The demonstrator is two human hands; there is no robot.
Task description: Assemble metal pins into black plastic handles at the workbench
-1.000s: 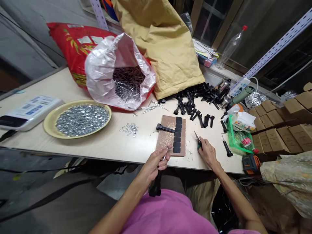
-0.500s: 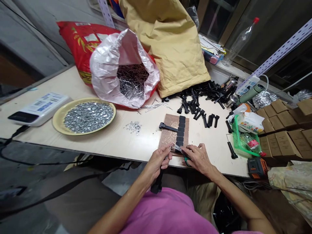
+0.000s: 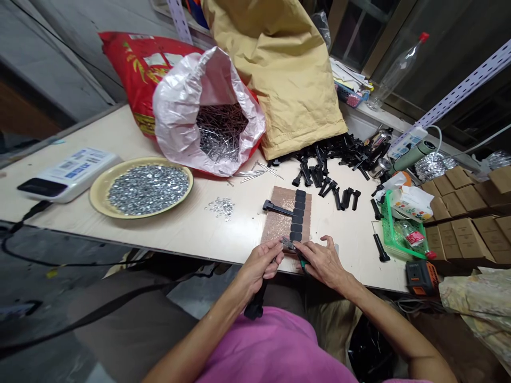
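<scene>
Moved since earlier: right hand (image 3: pixel 324 261) has come in from the table beside the board and now meets the left hand (image 3: pixel 261 264) at the near table edge; half a second ago they were already together, and little has changed since.
Head view, left hand: fingers clenched round a black plastic part (image 3: pixel 254 304) whose long end hangs below the table edge. Thumb and forefinger seem to pinch something thin and metallic at the top, too small to name.
Head view, right hand: fingers wrapped round green-handled pliers (image 3: pixel 298 255), nose pointing left at the left fingertips. Whether the nose bites on anything I cannot tell.
Where the part is: in the left fist, just off the table (image 3: pixel 179 229), in front of the wooden board (image 3: pixel 279 229).
On the board: a row of black pads (image 3: pixel 298 215) and one T-shaped black piece (image 3: pixel 275 208) lying across it.
Further off: yellow plate (image 3: pixel 94 192) of silver washers (image 3: pixel 147 189), white bag (image 3: pixel 175 106) of nails (image 3: pixel 221 133), heap of black pieces (image 3: pixel 331 159).
Handling, as a judgement: the part looks light, stiff and moulded, smooth but not fragile; any metal piece at its top would be slippery and easily dropped.
Where to hold: the shank in the fist, as now, leaving the top end free for the pliers.
</scene>
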